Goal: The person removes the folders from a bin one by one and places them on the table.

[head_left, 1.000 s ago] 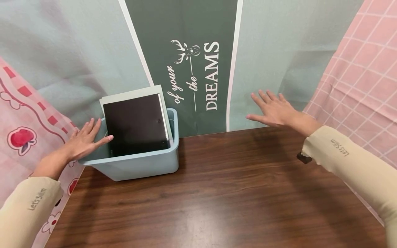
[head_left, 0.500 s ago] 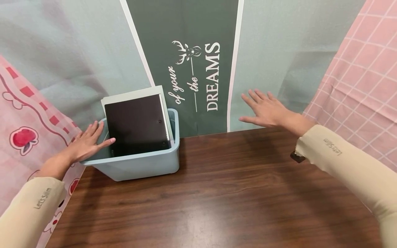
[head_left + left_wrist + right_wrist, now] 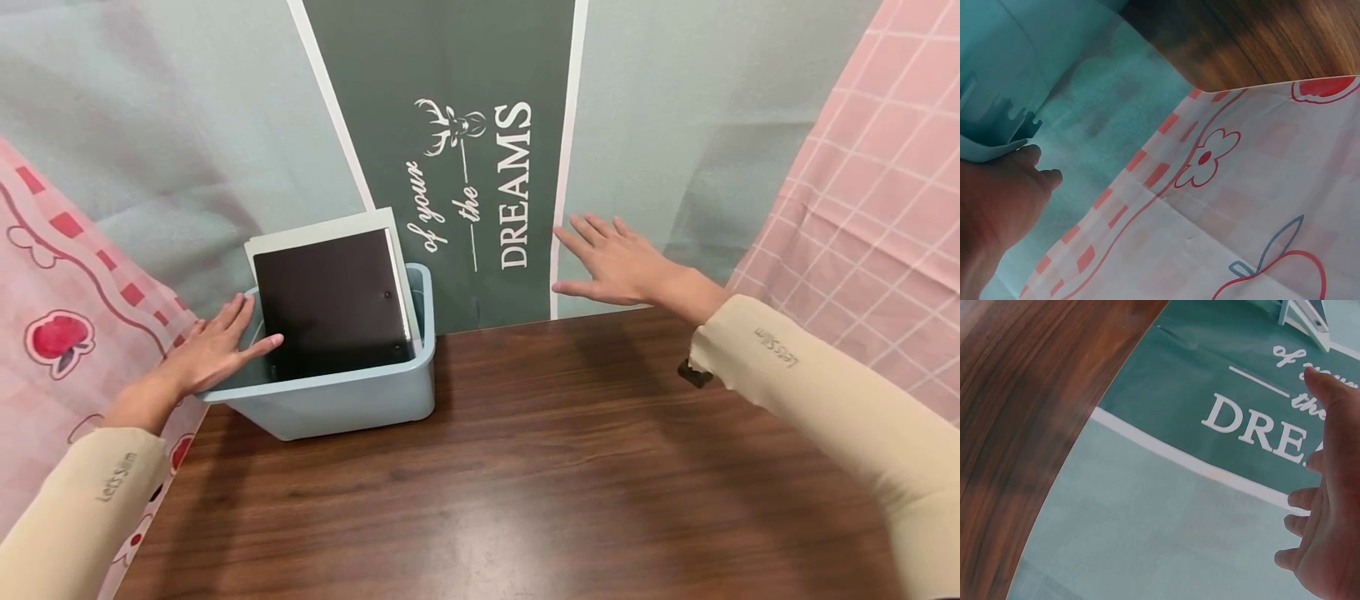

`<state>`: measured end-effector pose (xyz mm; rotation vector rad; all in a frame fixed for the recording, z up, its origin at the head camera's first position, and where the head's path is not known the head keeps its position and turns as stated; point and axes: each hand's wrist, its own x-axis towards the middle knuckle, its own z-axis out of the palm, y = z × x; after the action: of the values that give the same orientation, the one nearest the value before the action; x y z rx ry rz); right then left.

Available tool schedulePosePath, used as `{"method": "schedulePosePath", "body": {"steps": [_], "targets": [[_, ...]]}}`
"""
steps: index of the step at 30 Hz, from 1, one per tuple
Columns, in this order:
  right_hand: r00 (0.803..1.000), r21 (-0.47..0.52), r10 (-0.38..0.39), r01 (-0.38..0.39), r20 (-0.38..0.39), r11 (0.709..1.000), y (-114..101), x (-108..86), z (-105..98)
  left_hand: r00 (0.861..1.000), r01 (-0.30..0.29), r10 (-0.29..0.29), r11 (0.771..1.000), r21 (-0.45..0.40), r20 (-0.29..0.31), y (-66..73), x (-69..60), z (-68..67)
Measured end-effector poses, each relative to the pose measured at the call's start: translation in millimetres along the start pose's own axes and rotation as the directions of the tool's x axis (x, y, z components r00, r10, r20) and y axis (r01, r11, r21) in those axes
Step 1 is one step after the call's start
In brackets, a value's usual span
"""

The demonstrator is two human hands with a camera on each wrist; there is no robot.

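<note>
A light blue plastic bin (image 3: pixel 337 408) stands on the left part of the table against the back curtain. Upright inside it leans a black folder-like item (image 3: pixel 330 292) with small round studs near its right edge, and behind that a pale green flat item (image 3: pixel 375 220). Their lower ends are hidden by the bin wall. My left hand (image 3: pixel 213 346) lies over the bin's left end, fingers straight, thumb toward the folder; in the left wrist view it is at the rim (image 3: pixel 991 152). My right hand (image 3: pixel 615 262) hovers in the air with fingers spread, holding nothing, well right of the bin.
The brown wood-grain table (image 3: pixel 525 467) spreads in front. A grey-green printed curtain (image 3: pixel 637 125) hangs behind it. Pink cloths flank the sides, one with fruit prints (image 3: pixel 45 417) on the left, one with a white grid (image 3: pixel 862 208) on the right.
My right hand has moved left through the air, toward the bin. My left hand has shifted slightly right and down at the bin's end. The bin and its contents have stayed put.
</note>
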<state>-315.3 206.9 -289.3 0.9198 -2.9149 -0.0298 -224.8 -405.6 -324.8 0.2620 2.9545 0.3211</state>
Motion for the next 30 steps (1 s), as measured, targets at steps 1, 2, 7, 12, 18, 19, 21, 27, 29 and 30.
{"method": "schedulePosePath", "body": {"steps": [1, 2, 7, 12, 18, 19, 21, 27, 29, 30], "targets": [[1.000, -0.001, -0.006, 0.006, -0.001, 1.000, -2, 1.4, 0, 1.000, 0.001, -0.001, 1.000, 0.000, -0.001, 0.6, 0.5, 0.3], [1.000, -0.003, -0.013, 0.013, -0.003, 1.000, -3, 2.8, 0, 1.000, 0.002, -0.002, 1.000, -0.001, -0.002, 1.1, 1.1, 0.6], [0.999, -0.014, -0.045, 0.045, -0.015, 0.999, -13, 12.2, -2, 1.000, 0.007, -0.007, 1.000, 0.008, -0.006, 3.4, 2.7, 0.7], [0.997, -0.017, -0.070, 0.069, -0.026, 0.997, -24, 23.5, -4, 1.000, 0.009, -0.008, 0.999, 0.033, -0.017, 3.5, 2.7, 1.8], [0.993, -0.007, -0.114, 0.114, -0.042, 0.993, -39, 36.1, -6, 1.000, 0.014, -0.013, 0.999, 0.043, -0.017, 3.0, 0.2, 2.6], [0.992, -0.003, -0.121, 0.121, -0.044, 0.993, -42, 37.8, -7, 1.000, 0.013, -0.012, 0.999, 0.045, -0.018, 3.1, 0.1, 2.6], [0.990, -0.002, -0.131, 0.131, -0.047, 0.991, -47, 41.2, -9, 1.000, 0.011, -0.010, 0.999, 0.049, -0.018, 3.1, -0.1, 2.6], [0.988, 0.029, -0.149, 0.151, -0.051, 0.988, -58, 51.6, -12, 1.000, 0.008, -0.006, 0.999, 0.050, -0.023, 3.4, 0.1, 2.7], [0.987, 0.044, -0.153, 0.155, -0.049, 0.987, -61, 54.8, -11, 1.000, 0.004, -0.003, 0.999, 0.049, -0.028, 3.6, 0.2, 3.3], [0.987, 0.052, -0.155, 0.158, -0.048, 0.986, -63, 55.9, -11, 1.000, 0.002, -0.001, 0.999, 0.050, -0.030, 3.5, 0.1, 3.7]]}}
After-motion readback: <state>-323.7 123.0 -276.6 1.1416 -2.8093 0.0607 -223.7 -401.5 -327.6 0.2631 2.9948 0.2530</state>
